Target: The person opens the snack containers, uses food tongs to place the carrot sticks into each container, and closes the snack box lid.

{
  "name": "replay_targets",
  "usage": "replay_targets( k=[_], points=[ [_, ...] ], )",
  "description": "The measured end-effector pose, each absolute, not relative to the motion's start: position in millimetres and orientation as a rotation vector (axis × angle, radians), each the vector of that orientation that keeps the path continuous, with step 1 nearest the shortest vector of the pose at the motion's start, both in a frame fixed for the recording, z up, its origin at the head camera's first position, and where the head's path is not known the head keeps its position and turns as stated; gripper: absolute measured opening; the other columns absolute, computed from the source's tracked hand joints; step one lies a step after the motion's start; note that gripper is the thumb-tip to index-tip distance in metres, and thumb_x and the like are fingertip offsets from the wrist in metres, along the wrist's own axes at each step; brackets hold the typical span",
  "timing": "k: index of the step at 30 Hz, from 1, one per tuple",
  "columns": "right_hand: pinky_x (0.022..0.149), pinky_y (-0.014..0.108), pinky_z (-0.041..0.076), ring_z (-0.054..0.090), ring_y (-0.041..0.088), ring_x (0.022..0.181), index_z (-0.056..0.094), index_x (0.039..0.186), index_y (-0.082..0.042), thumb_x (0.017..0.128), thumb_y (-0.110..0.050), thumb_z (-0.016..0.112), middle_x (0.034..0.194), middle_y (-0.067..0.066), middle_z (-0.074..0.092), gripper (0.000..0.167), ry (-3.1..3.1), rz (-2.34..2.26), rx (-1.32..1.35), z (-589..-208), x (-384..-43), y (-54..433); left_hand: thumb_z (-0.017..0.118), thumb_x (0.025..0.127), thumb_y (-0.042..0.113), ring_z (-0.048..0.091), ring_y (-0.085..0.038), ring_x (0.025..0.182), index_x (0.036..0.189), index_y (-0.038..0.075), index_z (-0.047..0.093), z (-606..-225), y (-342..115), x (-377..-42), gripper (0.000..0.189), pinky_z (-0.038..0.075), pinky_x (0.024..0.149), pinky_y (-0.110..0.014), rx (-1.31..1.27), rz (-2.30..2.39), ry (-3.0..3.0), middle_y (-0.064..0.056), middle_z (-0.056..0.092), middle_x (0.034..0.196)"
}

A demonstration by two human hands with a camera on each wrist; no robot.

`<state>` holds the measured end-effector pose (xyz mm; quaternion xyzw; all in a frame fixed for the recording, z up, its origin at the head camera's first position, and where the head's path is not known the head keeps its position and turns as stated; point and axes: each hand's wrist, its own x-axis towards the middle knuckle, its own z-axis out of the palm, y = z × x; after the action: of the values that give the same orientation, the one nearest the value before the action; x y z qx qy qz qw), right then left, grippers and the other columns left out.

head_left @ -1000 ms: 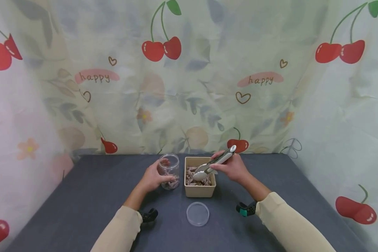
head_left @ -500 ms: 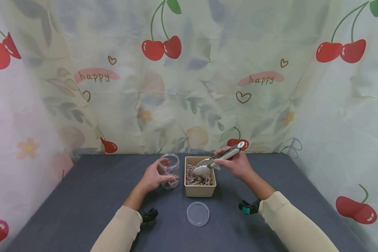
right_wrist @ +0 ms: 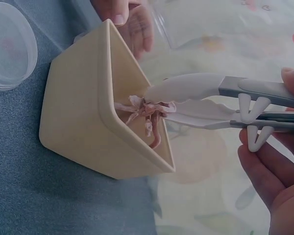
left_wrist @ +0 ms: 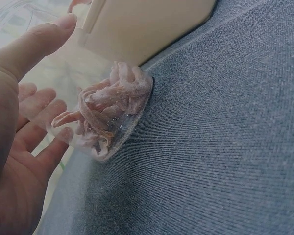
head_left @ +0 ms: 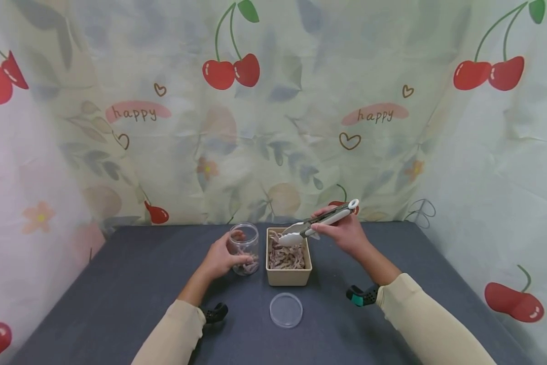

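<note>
My left hand (head_left: 218, 257) is wrapped around a clear jar (head_left: 245, 247) standing upright without its lid. Pinkish-brown dried strips (left_wrist: 105, 105) lie in the bottom of the jar. My right hand (head_left: 346, 236) grips white-and-grey tongs (head_left: 330, 218) by their handles, thumb on one side and fingers on the other. The tongs' white tips are over the rear part of a beige box (head_left: 289, 278), which holds many more such strips (head_left: 286, 257). In the right wrist view, a small bunch of strips (right_wrist: 152, 110) is caught between the tips, by the box's opening.
A round clear lid (head_left: 286, 310) lies flat on the dark blue cloth (head_left: 163, 274) in front of the box. The box stands just right of the jar. A cherry-printed curtain (head_left: 273, 116) rises behind the table and along both sides.
My right hand and the tongs have risen and shifted right and back, and the tips have come up from the strips. The left hand and the jar have stayed in place.
</note>
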<state>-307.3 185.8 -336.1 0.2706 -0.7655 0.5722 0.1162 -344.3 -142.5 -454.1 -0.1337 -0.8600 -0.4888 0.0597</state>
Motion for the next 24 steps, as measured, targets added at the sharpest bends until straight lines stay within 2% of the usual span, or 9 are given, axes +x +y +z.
replay_targets(
  k=[11, 24],
  points=[
    [0.061, 0.022, 0.049, 0.061, 0.008, 0.07, 0.062, 0.106, 0.018, 0.081, 0.009, 0.073, 0.103, 0.036, 0.062, 0.028, -2.185, 1.723, 0.796, -327, -302, 191, 0.089, 0.071, 0.019, 0.059, -0.023, 0.101, 0.134, 0.004, 0.052, -454, -142, -345, 0.074, 0.048, 0.084, -0.042, -0.405, -1.501, -2.595, -0.008, 0.062, 0.126],
    [0.065, 0.022, 0.05, 0.063, 0.007, 0.074, 0.062, 0.108, 0.017, 0.083, 0.008, 0.072, 0.103, 0.035, 0.063, 0.028, -2.189, 1.696, 0.793, -320, -298, 191, 0.088, 0.072, 0.015, 0.059, -0.025, 0.103, 0.133, 0.005, 0.052, -454, -141, -344, 0.072, 0.048, 0.086, -0.044, -0.409, -1.509, -2.587, -0.011, 0.061, 0.127]
  ],
)
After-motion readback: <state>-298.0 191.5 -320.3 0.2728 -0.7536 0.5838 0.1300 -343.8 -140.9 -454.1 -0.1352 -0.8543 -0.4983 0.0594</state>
